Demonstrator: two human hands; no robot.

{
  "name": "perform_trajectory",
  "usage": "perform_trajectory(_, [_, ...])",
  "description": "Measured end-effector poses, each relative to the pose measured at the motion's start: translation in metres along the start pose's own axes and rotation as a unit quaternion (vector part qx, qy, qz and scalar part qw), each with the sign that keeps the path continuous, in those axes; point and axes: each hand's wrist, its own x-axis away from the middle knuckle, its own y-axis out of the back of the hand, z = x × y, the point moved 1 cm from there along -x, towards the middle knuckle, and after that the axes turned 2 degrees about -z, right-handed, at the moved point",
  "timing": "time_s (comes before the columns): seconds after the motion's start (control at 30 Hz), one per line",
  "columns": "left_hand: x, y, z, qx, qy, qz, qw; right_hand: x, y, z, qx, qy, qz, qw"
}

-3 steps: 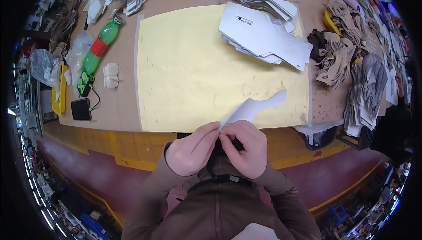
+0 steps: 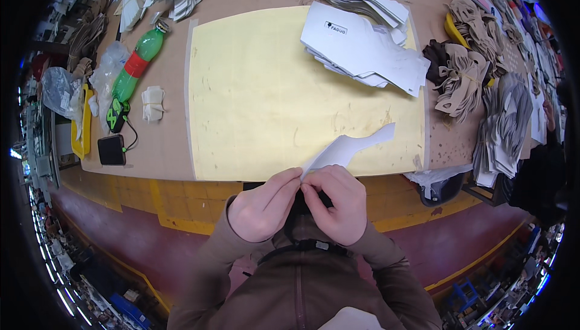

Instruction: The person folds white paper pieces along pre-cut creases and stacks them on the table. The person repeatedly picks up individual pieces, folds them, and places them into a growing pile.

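A thin white cut-out piece of sheet material (image 2: 342,150), curved along its sides, is pinched between both of my hands at the table's near edge. Its far tip reaches out over the yellow sheet (image 2: 254,94). My left hand (image 2: 261,208) grips the piece's near end with fingers pressed together. Close beside it, my right hand (image 2: 338,200) pinches the same end between thumb and curled fingers. The fingers hide that end, so I cannot see how it is folded or joined. Beyond the hands, a stack of similar white cut pieces (image 2: 356,43) lies at the sheet's far right.
At left are a green bottle (image 2: 138,61) with a red band, a black phone (image 2: 112,150) on a cable and a small white bundle (image 2: 153,103). Tied beige pieces (image 2: 462,82) and grey-white bundles (image 2: 504,124) lie right. A dark bin (image 2: 441,192) sits below the table edge.
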Motion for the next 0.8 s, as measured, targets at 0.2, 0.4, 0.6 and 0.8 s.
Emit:
perform_trajectory(0.2, [-0.003, 0.000, 0.001, -0.009, 0.015, 0.019, 1.000, -0.002, -0.004, -0.002, 0.018, 0.020, 0.001, 1.000])
perform_trajectory(0.4, [-0.001, -0.008, 0.008, 0.072, 0.063, -0.004, 0.995, -0.002, 0.001, -0.003, -0.037, -0.031, 0.016, 0.999])
perform_trajectory(0.6, [0.007, -0.020, 0.019, 0.368, 0.251, -0.006, 0.895, -0.004, 0.003, -0.010, -0.085, -0.054, 0.014, 0.995])
perform_trajectory(0.8, [0.014, -0.018, 0.020, 0.432, 0.330, 0.036, 0.838, -0.003, 0.006, -0.009, -0.069, -0.065, 0.033, 0.995])
